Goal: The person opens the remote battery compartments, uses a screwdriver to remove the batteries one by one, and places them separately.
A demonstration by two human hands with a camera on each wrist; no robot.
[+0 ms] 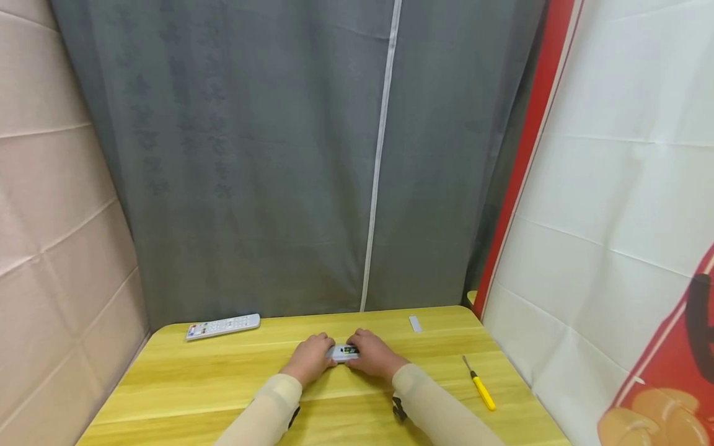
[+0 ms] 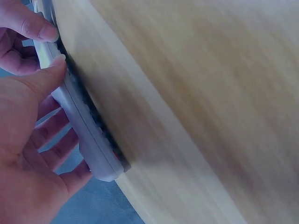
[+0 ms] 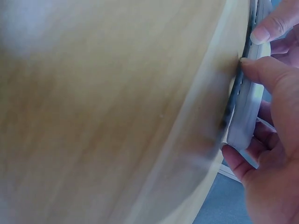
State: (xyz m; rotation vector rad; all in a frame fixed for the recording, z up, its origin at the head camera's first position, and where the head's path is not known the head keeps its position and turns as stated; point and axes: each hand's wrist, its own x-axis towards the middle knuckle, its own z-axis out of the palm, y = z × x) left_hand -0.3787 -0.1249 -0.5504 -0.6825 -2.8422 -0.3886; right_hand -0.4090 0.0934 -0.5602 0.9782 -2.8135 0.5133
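Note:
Both hands hold a light grey remote control (image 1: pixel 337 355) low at the middle of the table, its button side down. My left hand (image 1: pixel 310 358) grips the left end, thumb on the near edge and fingers along the far edge. On the right end my right hand (image 1: pixel 375 354) grips in the same way. Between them an uncovered battery compartment (image 1: pixel 350 350) faces up, with dark and greenish shapes inside too small to make out. In the left wrist view the remote's side (image 2: pixel 86 126) shows between thumb and fingers; the right wrist view shows its other end (image 3: pixel 245 114).
A second remote (image 1: pixel 223 326) lies buttons up at the table's back left. Toward the back right is a small grey cover (image 1: pixel 415 323). A yellow-handled screwdriver (image 1: pixel 481 389) rests at the right. A grey curtain (image 1: pixel 290 186) hangs behind the wooden table (image 1: pixel 184 384).

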